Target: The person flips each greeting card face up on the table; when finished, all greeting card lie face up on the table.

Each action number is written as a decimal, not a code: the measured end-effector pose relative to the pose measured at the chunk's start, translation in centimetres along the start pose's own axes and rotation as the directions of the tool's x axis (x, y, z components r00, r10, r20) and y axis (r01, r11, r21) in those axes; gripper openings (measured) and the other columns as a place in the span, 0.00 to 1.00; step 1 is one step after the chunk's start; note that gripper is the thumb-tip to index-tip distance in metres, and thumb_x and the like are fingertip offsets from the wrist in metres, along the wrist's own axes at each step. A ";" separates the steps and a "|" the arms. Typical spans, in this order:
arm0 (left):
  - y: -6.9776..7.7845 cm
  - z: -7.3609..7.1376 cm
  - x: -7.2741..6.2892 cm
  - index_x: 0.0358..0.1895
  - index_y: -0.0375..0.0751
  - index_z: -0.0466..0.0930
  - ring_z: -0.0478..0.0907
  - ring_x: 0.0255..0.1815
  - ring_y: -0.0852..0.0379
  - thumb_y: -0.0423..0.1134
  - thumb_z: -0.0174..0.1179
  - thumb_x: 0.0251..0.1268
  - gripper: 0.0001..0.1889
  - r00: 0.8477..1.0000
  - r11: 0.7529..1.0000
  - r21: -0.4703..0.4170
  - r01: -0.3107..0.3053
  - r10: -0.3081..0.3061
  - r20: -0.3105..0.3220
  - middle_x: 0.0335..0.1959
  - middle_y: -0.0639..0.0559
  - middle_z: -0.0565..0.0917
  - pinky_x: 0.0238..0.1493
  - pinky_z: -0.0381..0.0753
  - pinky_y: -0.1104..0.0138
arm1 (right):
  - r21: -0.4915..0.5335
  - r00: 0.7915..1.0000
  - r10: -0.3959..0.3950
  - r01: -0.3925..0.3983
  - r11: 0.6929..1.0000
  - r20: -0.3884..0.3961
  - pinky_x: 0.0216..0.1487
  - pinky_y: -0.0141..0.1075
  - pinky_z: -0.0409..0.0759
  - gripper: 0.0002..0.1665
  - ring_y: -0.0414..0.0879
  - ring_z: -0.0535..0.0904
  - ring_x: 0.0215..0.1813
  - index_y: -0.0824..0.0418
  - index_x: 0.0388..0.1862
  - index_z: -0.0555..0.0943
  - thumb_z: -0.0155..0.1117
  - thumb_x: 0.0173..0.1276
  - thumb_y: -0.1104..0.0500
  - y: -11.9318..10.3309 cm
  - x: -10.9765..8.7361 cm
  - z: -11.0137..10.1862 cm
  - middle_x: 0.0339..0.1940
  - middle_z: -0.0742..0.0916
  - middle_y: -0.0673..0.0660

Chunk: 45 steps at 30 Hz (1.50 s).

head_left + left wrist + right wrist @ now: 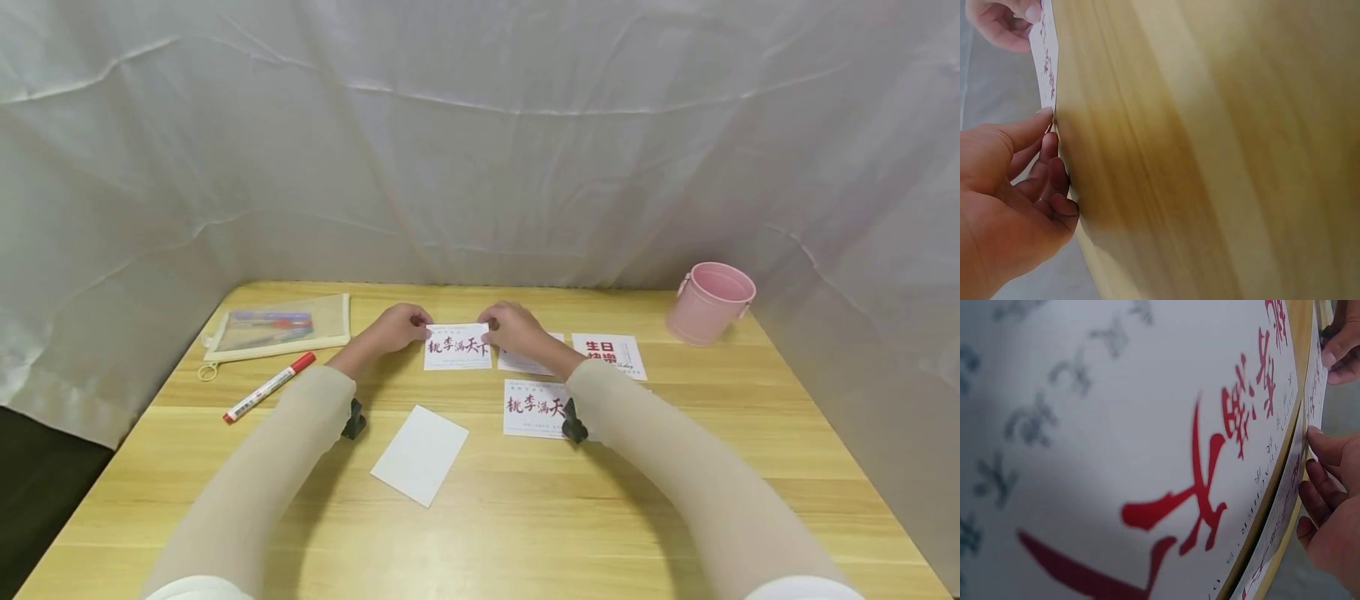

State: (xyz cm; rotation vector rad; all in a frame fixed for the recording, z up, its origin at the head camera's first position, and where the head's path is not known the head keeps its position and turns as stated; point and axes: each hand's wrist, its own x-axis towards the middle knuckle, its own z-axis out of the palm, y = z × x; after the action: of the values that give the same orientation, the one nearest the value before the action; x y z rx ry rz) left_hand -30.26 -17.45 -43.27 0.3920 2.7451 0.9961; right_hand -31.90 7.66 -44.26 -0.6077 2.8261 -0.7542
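A white card with red Chinese lettering (457,354) is at the back middle of the table, between both hands. My left hand (396,329) pinches its left edge, thumb and forefinger together on the corner. At the opposite edge, my right hand (517,327) grips the card with thumb and fingers. The left wrist view shows the card (1049,69) edge-on, close over the wood. Partly under my right wrist lies another lettered card (525,360). Below it, a third lettered card (534,408) is partly hidden by my right sleeve, and looms large in the right wrist view.
A card with red print (611,354) lies to the right, near a pink bucket (708,304). On the left are a zipped mesh pouch (330,321) of pens and a red-capped marker (270,387). A blank white card (420,456) lies at front centre.
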 end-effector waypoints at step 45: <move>1.1 0.8 -12.5 0.57 0.39 0.81 0.76 0.36 0.53 0.36 0.63 0.70 0.15 0.995 0.989 -0.132 -0.063 0.073 0.073 0.48 0.46 0.83 0.34 0.78 0.65 | 0.444 0.993 -0.085 0.038 0.895 0.087 0.39 0.45 0.86 0.27 0.54 0.84 0.46 0.58 0.66 0.77 0.66 0.71 0.52 -4.4 -11.2 -0.4 0.55 0.85 0.56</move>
State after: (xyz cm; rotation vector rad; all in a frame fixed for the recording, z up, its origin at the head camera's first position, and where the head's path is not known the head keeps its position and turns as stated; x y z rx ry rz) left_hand -18.05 -20.00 -42.00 0.4951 2.5970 1.1440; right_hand -20.36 9.06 -41.20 -0.6350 2.4240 -1.2848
